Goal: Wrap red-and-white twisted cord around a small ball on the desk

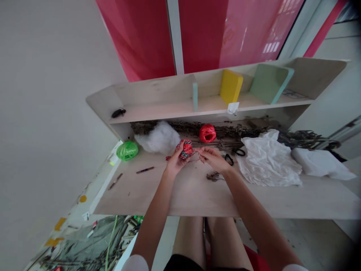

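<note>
Above the middle of the desk, my left hand (176, 162) is wrapped round a small bundle of red patterned cloth (186, 148) with green and white in it. My right hand (211, 158) is closed in a pinch at the bundle's right side, on what looks like a thin reddish string (196, 150). The string's far end is too small to follow. Just behind the bundle sits a ball of red plastic twine (207, 133). White fibre stuffing (159, 138) lies behind my left hand. Black-handled scissors (229, 159) rest right of my right hand.
A green twine ball (127, 151) and two pen-like sticks (144, 170) lie at left. Crumpled white plastic (269, 158) and a white packet (321, 162) cover the right. Dried stems run along the back under the shelf (158, 112). A dried sprig (214, 176) lies near my right wrist.
</note>
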Demonstrator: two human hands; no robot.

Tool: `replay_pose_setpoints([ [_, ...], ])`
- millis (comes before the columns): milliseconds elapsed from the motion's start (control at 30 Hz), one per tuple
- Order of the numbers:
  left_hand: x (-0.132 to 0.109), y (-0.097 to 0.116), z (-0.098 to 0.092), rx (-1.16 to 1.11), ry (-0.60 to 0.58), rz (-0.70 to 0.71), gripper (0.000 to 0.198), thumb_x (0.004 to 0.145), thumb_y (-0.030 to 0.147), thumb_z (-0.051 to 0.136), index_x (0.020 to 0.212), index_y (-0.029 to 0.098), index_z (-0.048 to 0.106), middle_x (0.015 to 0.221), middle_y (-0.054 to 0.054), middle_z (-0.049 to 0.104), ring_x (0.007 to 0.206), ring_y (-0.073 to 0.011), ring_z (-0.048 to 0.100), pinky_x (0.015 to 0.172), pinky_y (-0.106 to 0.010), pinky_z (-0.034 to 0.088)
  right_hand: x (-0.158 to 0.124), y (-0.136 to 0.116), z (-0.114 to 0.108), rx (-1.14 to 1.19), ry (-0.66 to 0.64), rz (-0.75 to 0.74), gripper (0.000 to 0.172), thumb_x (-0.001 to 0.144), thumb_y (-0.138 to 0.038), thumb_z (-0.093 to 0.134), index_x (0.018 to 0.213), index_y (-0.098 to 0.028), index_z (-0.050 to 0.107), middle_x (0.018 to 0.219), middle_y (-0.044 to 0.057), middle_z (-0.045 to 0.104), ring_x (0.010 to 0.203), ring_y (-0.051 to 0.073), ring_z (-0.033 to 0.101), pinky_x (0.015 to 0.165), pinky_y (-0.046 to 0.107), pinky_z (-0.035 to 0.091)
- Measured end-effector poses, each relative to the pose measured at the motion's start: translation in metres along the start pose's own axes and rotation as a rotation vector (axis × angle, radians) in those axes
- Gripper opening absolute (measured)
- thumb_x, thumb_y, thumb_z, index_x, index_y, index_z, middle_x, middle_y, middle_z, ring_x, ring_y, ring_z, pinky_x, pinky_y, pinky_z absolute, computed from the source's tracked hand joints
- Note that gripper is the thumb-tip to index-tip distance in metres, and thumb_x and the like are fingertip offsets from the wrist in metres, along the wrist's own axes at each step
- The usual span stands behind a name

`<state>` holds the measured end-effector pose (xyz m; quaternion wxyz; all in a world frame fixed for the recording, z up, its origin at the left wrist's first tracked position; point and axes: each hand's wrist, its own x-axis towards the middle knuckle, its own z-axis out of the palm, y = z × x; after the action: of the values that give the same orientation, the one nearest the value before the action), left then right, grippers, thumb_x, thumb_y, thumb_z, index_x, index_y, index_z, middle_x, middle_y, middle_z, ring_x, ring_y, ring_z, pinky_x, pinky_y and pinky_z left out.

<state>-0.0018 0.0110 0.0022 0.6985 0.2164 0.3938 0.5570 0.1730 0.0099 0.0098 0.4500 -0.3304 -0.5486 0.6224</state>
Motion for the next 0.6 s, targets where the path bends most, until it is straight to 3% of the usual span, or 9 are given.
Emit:
replay_pose_setpoints([
  [133, 0.0, -0.008, 0.003, 0.177, 0.12, 0.119, 0.049, 0.065, 0.021, 0.082, 0.108, 0.021, 0.059, 0.1, -0.003, 0.069, 0.08, -0.0168, 0.067, 0.067, -0.027, 0.054, -0.001, -0.003, -0.003, 0.155, 0.03, -0.002, 0.042, 0.065, -0.055, 0.072, 0.063, -0.022, 0.047, 0.054, -0.006, 0.037, 0.052, 0.01, 0.035, 0.059, 0.029, 0.037],
  [233, 0.0, -0.014, 0.004, 0.266, 0.142, 0.21, 0.05, 0.057, 0.017, 0.086, 0.099, 0.021, 0.06, 0.095, -0.001, 0.068, 0.089, -0.0168, 0.065, 0.077, -0.027, 0.053, -0.001, -0.007, -0.006, 0.283, 0.077, 0.004, 0.037, 0.064, -0.049, 0.075, 0.068, -0.023, 0.049, 0.056, -0.007, 0.032, 0.052, 0.01, 0.032, 0.055, 0.027, 0.036],
  [400, -0.003, -0.018, 0.007, 0.414, 0.052, 0.348, 0.065, 0.039, 0.008, 0.089, 0.096, 0.021, 0.062, 0.096, -0.002, 0.065, 0.105, -0.0208, 0.059, 0.091, -0.028, 0.047, -0.003, -0.018, -0.017, 0.432, 0.219, -0.05, 0.029, 0.07, -0.044, 0.07, 0.072, -0.025, 0.049, 0.06, -0.006, 0.028, 0.052, 0.011, 0.032, 0.053, 0.025, 0.037],
  [500, -0.007, -0.016, 0.01, 0.462, -0.026, 0.382, 0.067, 0.038, 0.005, 0.088, 0.099, 0.021, 0.064, 0.098, -0.003, 0.065, 0.105, -0.0213, 0.059, 0.095, -0.028, 0.044, -0.003, -0.023, -0.026, 0.46, 0.289, -0.106, 0.027, 0.078, -0.044, 0.063, 0.068, -0.025, 0.046, 0.058, -0.005, 0.03, 0.053, 0.012, 0.035, 0.053, 0.026, 0.038],
  [600, -0.012, -0.014, 0.011, 0.492, -0.131, 0.299, 0.069, 0.044, 0.006, 0.086, 0.107, 0.022, 0.065, 0.101, -0.003, 0.067, 0.102, -0.0201, 0.061, 0.093, -0.028, 0.046, -0.002, -0.023, -0.037, 0.506, 0.334, -0.162, 0.031, 0.083, -0.044, 0.06, 0.064, -0.024, 0.045, 0.056, -0.004, 0.035, 0.054, 0.012, 0.04, 0.055, 0.026, 0.041],
])
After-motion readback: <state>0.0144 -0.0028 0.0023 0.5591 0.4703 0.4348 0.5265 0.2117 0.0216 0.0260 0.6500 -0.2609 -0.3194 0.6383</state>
